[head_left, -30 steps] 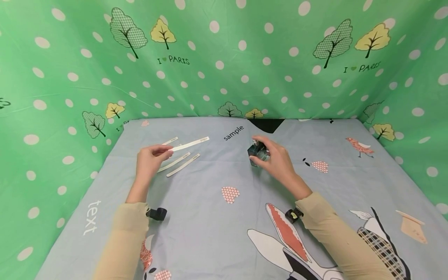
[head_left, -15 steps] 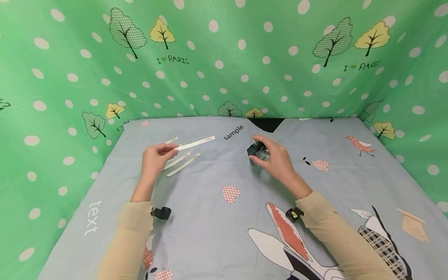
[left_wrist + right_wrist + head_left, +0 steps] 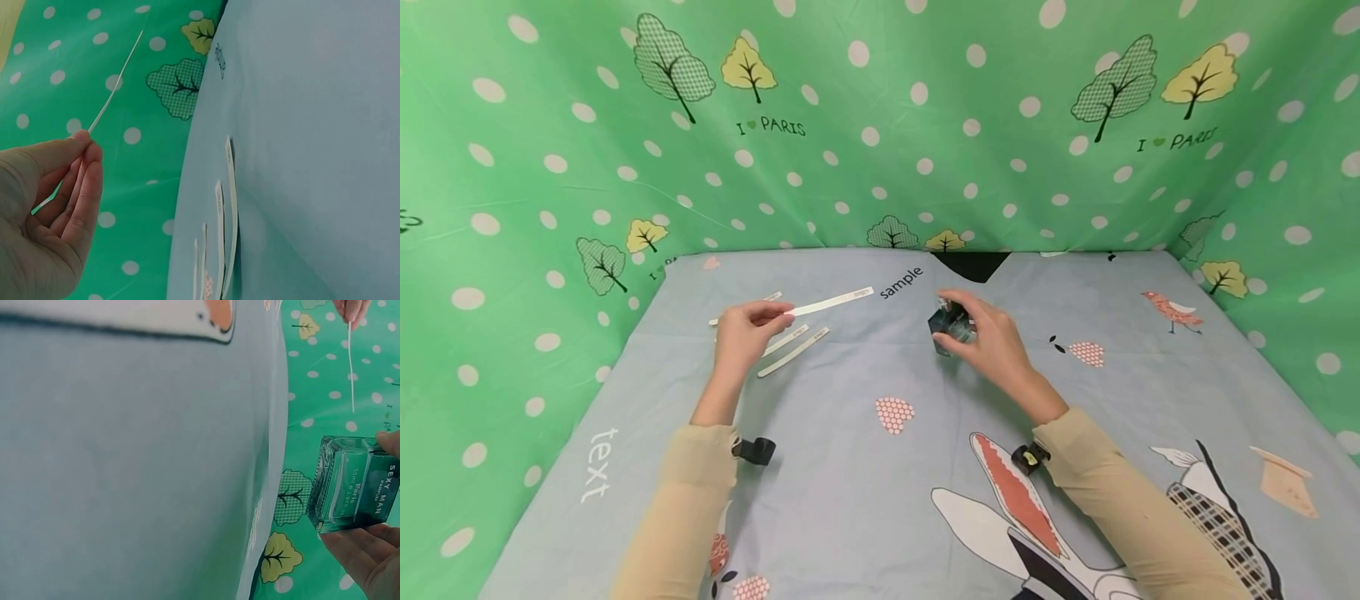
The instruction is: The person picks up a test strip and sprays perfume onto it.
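My left hand (image 3: 745,333) pinches a thin white perfume test strip (image 3: 835,302) between thumb and fingertips; its printed end points right, toward the bottle. In the left wrist view the same strip (image 3: 115,84) appears nearly edge-on, held up off the cloth. My right hand (image 3: 994,342) grips a dark teal glass perfume bottle (image 3: 950,329), with the thumb on one side and the index finger up at the sprayer. The right wrist view shows lettering on the bottle (image 3: 350,484). Strip and bottle are apart. Several more strips (image 3: 793,352) lie on the cloth under and beside my left hand.
A blue-grey printed cloth (image 3: 835,483) covers the table. Behind it and at both sides hangs a green dotted curtain (image 3: 820,192). Each wrist carries a small black camera, such as the left one (image 3: 756,451).
My left hand has moved right and slightly away from me, taking its strip closer to the bottle. The right hand and the bottle have stayed nearly still.
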A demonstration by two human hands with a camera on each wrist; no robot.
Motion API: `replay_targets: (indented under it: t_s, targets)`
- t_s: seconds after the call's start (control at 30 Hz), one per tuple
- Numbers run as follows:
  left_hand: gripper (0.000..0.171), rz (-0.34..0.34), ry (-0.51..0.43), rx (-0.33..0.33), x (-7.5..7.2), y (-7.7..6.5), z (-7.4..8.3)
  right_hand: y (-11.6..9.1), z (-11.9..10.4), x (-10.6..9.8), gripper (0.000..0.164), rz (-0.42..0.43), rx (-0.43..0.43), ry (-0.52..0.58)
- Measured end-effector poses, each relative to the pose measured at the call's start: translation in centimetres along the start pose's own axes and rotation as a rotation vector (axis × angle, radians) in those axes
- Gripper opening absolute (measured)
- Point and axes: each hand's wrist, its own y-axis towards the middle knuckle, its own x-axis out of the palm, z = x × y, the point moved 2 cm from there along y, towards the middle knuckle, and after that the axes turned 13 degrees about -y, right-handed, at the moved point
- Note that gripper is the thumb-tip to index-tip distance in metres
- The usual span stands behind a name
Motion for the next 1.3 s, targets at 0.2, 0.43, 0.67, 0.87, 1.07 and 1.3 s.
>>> replay_targets:
  t_s: [0.2,0.43,0.67,0.87,1.07,1.3]
  targets:
    - [0.024,-0.008,-0.026,0.011,0.7,0.1,0.5,0.0,0.0,0.0,0.060,0.004,-0.005,-0.003]
    - [0.025,-0.022,-0.014,0.010,1.4,0.1,0.7,0.0,-0.3,-0.2,0.061,0.000,-0.013,0.002]
    - [0.022,-0.040,-0.011,0.033,2.0,0.0,1.3,0.0,-0.3,-0.2,0.060,-0.003,-0.026,0.010]
    - [0.021,-0.036,0.002,0.057,2.8,-0.2,1.7,0.0,-0.3,-0.2,0.059,0.001,-0.029,0.006]
    - [0.022,-0.030,0.003,0.104,3.4,-0.3,2.1,0.0,-0.4,-0.2,0.059,0.002,-0.038,0.001]
    - [0.021,-0.031,0.007,0.138,3.9,-0.5,2.3,0.0,-0.5,-0.2,0.059,-0.001,-0.045,-0.004]
